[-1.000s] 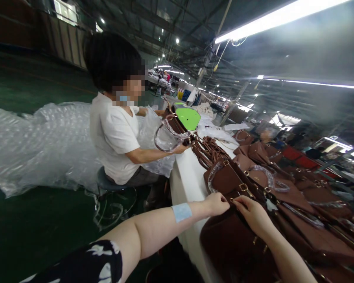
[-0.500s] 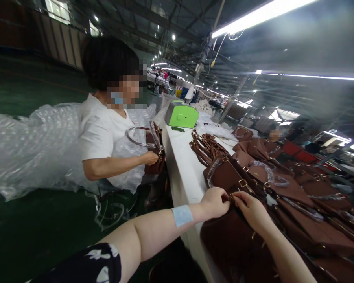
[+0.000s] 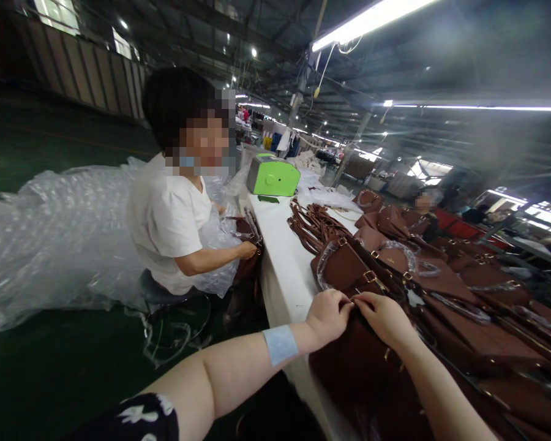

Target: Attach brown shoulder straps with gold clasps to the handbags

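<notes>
A dark brown handbag (image 3: 358,373) rests at the near end of the white table, in front of me. At its top edge my left hand (image 3: 329,313) is closed, thumb and forefinger pinched together. My right hand (image 3: 384,313) pinches at the same spot from the other side, and the fingertips of both almost meet. The small part between them is mostly covered by the fingers. Just beyond lies another brown handbag (image 3: 342,266) with gold buckles and a plastic-wrapped handle.
Brown handbags (image 3: 459,324) crowd the right side. Brown straps (image 3: 316,223) lie in a bundle on the white table (image 3: 280,275), near a green and grey machine (image 3: 275,176). On the left a co-worker (image 3: 169,214) sits handling a brown handbag (image 3: 251,260), with bubble wrap (image 3: 59,245) behind.
My hands stay pinched at the handbag's top edge, their fingertips slightly closer. The co-worker has turned more towards me and lowered the other handbag. My view has shifted a little.
</notes>
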